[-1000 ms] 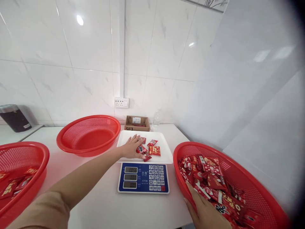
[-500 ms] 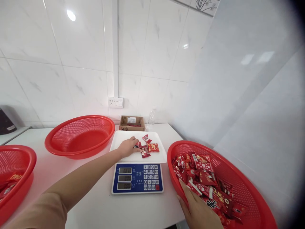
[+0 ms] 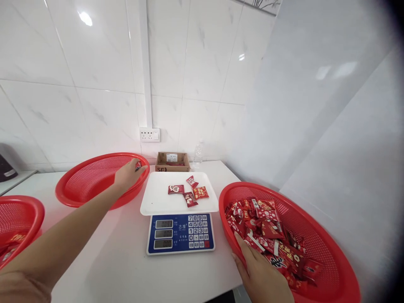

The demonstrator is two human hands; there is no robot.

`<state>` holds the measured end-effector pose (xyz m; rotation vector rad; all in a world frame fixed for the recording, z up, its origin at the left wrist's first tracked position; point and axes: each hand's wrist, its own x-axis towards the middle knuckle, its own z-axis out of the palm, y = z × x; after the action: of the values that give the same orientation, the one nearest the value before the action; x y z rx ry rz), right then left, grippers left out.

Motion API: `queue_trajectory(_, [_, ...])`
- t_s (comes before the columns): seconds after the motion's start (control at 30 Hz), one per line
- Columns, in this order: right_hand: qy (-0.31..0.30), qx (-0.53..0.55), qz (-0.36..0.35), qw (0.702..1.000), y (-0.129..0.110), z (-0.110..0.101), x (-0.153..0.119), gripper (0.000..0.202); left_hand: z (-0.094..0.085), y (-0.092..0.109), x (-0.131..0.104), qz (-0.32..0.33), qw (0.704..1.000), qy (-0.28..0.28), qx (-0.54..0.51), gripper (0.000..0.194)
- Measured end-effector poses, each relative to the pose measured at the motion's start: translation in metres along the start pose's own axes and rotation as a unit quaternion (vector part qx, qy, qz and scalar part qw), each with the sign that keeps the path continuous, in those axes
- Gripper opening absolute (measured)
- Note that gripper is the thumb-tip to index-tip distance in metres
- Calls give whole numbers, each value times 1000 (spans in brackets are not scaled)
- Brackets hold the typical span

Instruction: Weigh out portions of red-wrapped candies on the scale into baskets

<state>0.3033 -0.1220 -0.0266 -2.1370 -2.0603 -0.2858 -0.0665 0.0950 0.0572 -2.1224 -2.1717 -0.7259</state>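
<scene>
The left hand (image 3: 128,174) reaches over the near rim of the far red mesh basket (image 3: 85,185), its fingers curled around a small dark-red candy packet (image 3: 138,168) that peeps out at the fingertips. The right hand (image 3: 260,275) lies flat in the near-right red mesh basket (image 3: 318,248), fingers spread loosely on the heap of red candy packets (image 3: 271,235), gripping none that can be seen.

Between the two baskets stands a digital scale (image 3: 180,232) with a blue face, three small displays whose digits are too small to read, and a number keypad. Four red candy packets (image 3: 188,193) lie on its white weighing tray (image 3: 154,198). Behind the tray a small cardboard box (image 3: 172,161) bears the letters "SF". A white wall socket (image 3: 150,134) sits above it, and a clear plastic bottle (image 3: 198,152) stands just beside the box. A third red basket (image 3: 19,229) sits at the left edge.
</scene>
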Motion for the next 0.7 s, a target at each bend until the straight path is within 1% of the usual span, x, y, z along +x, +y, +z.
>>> queue_trajectory(0.07, [-1, 2, 0, 1000, -1, -3, 1, 46, -7, -14, -1, -3, 1000, 2, 27, 53])
queue_trajectory(0.1, [-1, 6, -1, 1000, -1, -3, 1, 46, -7, -16, -2, 5, 999, 2, 38, 55])
queue_trajectory(0.17, [0, 13, -1, 1000, -1, -4, 1, 45, -2, -11, -6, 35, 998, -7, 47, 54])
queue_trajectory(0.2, [1, 11, 0, 1000, -1, -3, 1, 45, 3, -3, -9, 58, 997, -18, 45, 52])
queue_trajectory(0.27, [0, -1, 3, 1000, -1, -3, 1, 45, 19, 22, -18, 118, 991, -55, 29, 50])
queue_trajectory(0.33, [-4, -13, 4, 1000, -1, -2, 1, 46, 36, 52, -29, 176, 979, -102, 13, 57])
queue_trajectory(0.37, [-6, -15, 2, 1000, -1, -2, 1, 47, 45, 68, -35, 195, 973, -125, 9, 62])
queue_trajectory(0.43, [-11, -16, -1, 1000, -2, -3, 0, 47, 61, 96, -46, 216, 962, -165, 9, 74])
queue_trajectory(0.5, [-14, -17, 1, 1000, -2, -3, 0, 46, 71, 118, -55, 225, 956, -189, 16, 83])
queue_trajectory(0.57, [-15, -16, 4, 1000, -1, -3, 0, 46, 77, 131, -61, 235, 951, -198, 26, 85])
queue_trajectory(0.6, [-13, -14, 4, 1000, -1, -3, 0, 45, 77, 134, -62, 240, 950, -199, 32, 82])
queue_trajectory(0.63, [-11, -10, 2, 1000, -1, -3, 0, 45, 77, 135, -63, 246, 948, -198, 37, 75])
queue_trajectory(0.7, [-6, -3, -3, 1000, -1, -4, 0, 44, 74, 133, -62, 254, 947, -192, 49, 54])
